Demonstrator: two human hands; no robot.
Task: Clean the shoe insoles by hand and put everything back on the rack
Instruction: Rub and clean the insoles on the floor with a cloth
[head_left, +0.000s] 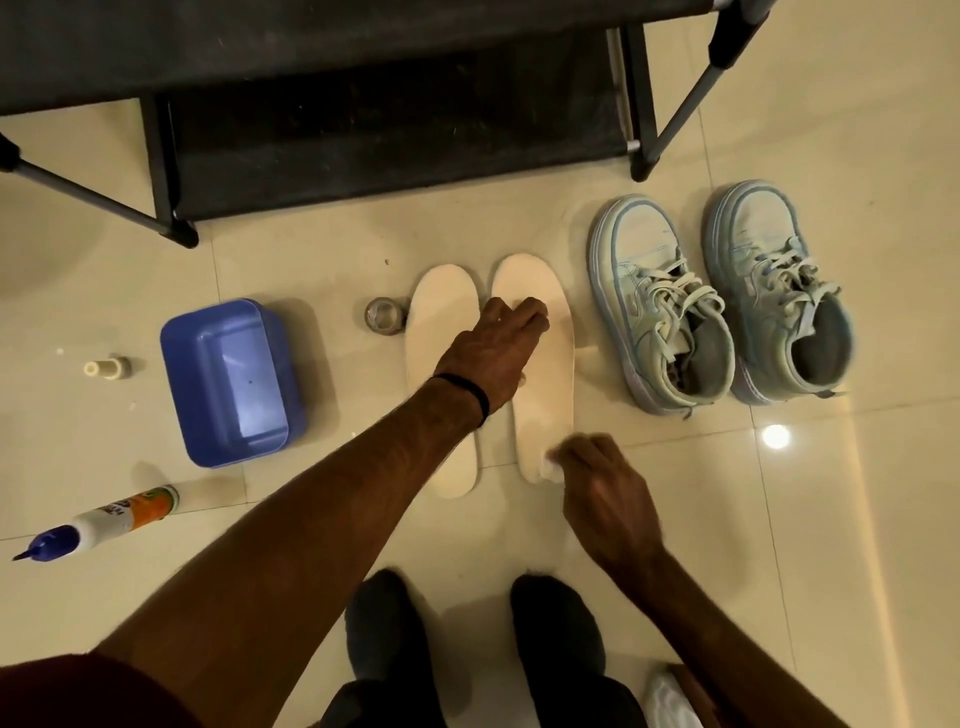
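Two white insoles lie side by side on the tile floor, the left insole (441, 364) and the right insole (545, 374). My left hand (493, 348) reaches across and presses bent fingertips onto the toe half of the right insole. At that insole's heel end my right hand (602, 488), blurred, pinches a small white wad (551, 470) against it. A pair of pale blue sneakers, the left one (662, 312) and the right one (779, 296), stands to the right of the insoles. The black shoe rack (363, 130) stands behind.
A blue plastic tub (228, 384) sits left of the insoles, with a small clear round container (384, 317) between them. A small cream bottle (106, 368) and a lying squeeze bottle (104, 522) are far left. My dark-socked feet (384, 623) are near the bottom.
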